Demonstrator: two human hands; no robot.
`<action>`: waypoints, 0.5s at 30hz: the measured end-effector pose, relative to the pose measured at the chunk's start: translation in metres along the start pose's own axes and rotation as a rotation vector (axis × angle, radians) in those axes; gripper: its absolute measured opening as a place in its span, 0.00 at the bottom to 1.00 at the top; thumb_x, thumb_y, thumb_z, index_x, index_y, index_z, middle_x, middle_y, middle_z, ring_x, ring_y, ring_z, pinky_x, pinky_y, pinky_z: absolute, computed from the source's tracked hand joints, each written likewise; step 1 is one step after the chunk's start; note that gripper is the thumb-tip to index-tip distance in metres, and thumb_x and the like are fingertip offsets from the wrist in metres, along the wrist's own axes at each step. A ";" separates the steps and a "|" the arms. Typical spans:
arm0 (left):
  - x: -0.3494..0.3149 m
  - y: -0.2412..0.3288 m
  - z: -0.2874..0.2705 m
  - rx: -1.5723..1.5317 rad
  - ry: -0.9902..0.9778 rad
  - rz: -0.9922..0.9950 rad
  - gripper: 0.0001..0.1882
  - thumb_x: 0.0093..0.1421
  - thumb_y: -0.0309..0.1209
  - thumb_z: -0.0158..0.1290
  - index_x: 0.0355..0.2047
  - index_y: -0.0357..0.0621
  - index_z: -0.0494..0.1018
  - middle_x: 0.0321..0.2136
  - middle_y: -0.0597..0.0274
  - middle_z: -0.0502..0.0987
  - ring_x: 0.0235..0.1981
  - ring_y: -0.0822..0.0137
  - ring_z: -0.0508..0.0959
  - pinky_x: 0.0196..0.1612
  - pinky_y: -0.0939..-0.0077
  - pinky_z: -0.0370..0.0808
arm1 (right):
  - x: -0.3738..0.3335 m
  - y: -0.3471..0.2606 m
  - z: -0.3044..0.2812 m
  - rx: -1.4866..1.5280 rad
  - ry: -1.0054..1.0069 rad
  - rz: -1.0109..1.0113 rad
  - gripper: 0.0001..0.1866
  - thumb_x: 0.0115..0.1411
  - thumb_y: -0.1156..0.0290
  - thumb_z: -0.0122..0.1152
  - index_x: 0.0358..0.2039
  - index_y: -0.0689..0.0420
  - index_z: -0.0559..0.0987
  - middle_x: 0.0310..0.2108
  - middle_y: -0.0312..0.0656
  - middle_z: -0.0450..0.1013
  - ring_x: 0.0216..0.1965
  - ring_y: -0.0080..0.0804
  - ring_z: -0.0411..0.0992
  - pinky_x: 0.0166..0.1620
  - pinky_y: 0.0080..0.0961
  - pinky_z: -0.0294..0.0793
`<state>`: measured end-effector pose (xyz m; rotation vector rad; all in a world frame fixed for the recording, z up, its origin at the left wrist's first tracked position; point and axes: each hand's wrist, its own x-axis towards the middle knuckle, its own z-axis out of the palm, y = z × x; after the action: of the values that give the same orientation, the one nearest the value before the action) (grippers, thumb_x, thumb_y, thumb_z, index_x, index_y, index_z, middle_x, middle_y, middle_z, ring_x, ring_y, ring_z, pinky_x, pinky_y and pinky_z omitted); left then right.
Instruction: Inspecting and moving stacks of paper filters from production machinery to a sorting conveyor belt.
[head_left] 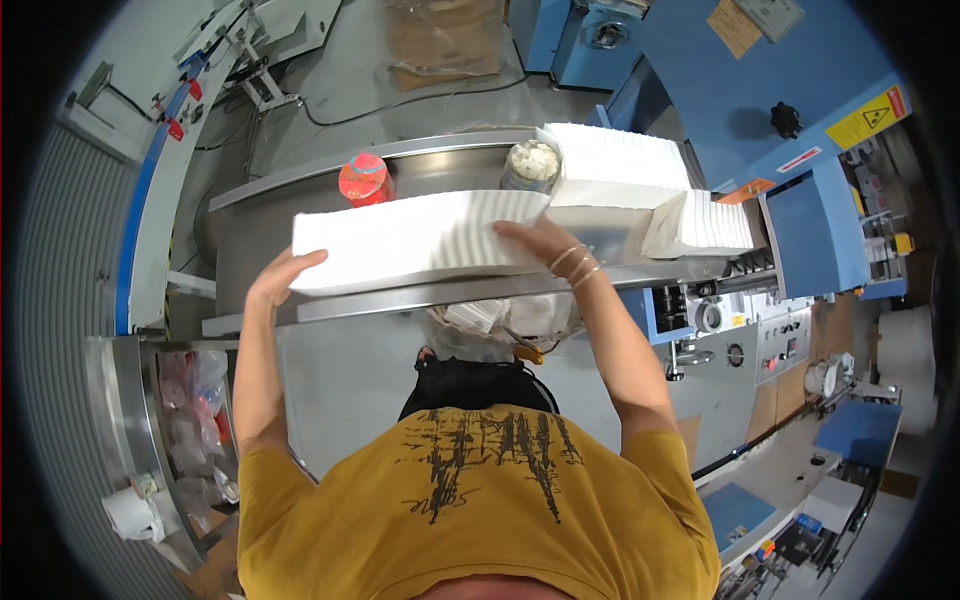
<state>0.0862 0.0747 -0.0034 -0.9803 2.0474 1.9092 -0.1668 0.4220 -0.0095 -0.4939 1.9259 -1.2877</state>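
Note:
A long row of white folded paper napkins (400,240) lies along the metal trough, stretched between my two hands. At its left end my left hand (283,276) presses with the thumb on top and the fingers against the end. My right hand (543,246) grips the right end, thumb over the top near edge; its other fingers are mostly hidden. Farther right, a second block of white napkins (620,168) stands by the far rail, and a looser, fanned stack (700,226) sits near the blue machine.
The steel trough (250,240) has raised rails. Behind the row stand a red round container (365,178) and a can of white scraps (531,166). The blue machine (815,225) borders the right end. Below the near rail is a bag with white paper (475,317).

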 end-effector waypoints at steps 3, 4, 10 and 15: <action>-0.014 -0.020 -0.033 -0.138 0.004 -0.001 0.41 0.54 0.42 0.61 0.61 0.33 0.58 0.58 0.52 0.65 0.61 0.60 0.61 0.63 0.67 0.54 | 0.037 0.000 0.018 -0.109 -0.107 -0.188 0.32 0.54 0.50 0.64 0.49 0.64 0.74 0.43 0.48 0.76 0.44 0.36 0.73 0.49 0.29 0.71; -0.018 -0.020 -0.035 -0.136 -0.002 -0.002 0.41 0.54 0.42 0.61 0.61 0.33 0.58 0.58 0.52 0.65 0.61 0.60 0.61 0.63 0.67 0.54 | 0.053 -0.005 0.017 -0.159 -0.186 -0.166 0.37 0.52 0.45 0.64 0.50 0.67 0.73 0.44 0.51 0.75 0.45 0.39 0.73 0.50 0.30 0.70; -0.019 -0.022 -0.021 -0.256 0.111 0.008 0.42 0.54 0.43 0.61 0.62 0.32 0.56 0.59 0.51 0.64 0.61 0.60 0.61 0.63 0.67 0.54 | 0.069 -0.034 0.024 -0.726 0.315 -0.161 0.37 0.53 0.43 0.61 0.48 0.67 0.73 0.42 0.61 0.74 0.47 0.50 0.72 0.49 0.37 0.71; -0.014 -0.012 -0.001 -0.230 0.113 0.042 0.44 0.54 0.44 0.61 0.62 0.33 0.54 0.60 0.51 0.62 0.62 0.59 0.59 0.64 0.66 0.51 | 0.061 -0.076 0.066 -1.038 0.657 -0.475 0.33 0.49 0.46 0.65 0.44 0.61 0.71 0.36 0.55 0.74 0.41 0.49 0.73 0.43 0.42 0.72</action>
<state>0.1041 0.0788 -0.0062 -1.1282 1.9512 2.1972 -0.1620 0.3089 0.0232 -1.1954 3.1389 -0.6110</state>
